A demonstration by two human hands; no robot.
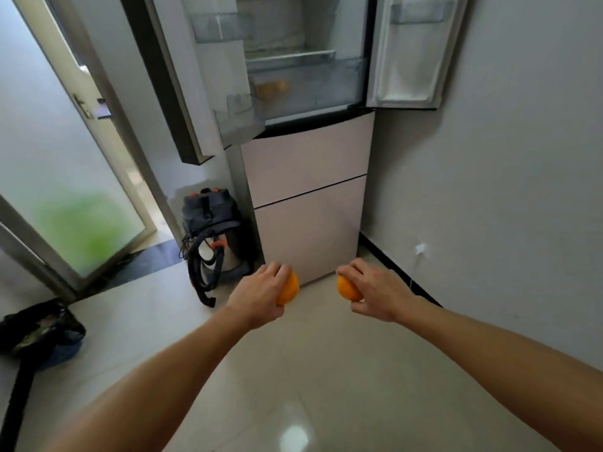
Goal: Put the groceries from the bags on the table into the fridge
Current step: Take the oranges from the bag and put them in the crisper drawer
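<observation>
The left grip (261, 295) was curled, palm down, round an orange (289, 288), with fingers over the top and the fruit showing at its three o'clock side. The right grip (375, 295) held a second orange (346, 288) the same way, with that fruit showing at its nine o'clock side. The two fruits faced each other across a gap, apart and about level, low in front of the closed lower drawers (310, 190).

The move ahead looked to turn on height and heading. The open fridge compartment (310, 76) lay well up at twelve o'clock from the left grip and about eleven o'clock from the right. Both doors stood swung wide, the left door (195, 76) and the right door (414, 50).

Behind the clear drawer front (313, 83), something orange (270, 88) sat toward its left end, probably fruit of the same kind. That put the left grip on the straighter line to it, while the right would have to cross inward. Being round, the oranges had no long axis to line up.

A vacuum cleaner (212, 236) stood between ten and eleven o'clock of the left grip. Bags and counter were out of view
</observation>
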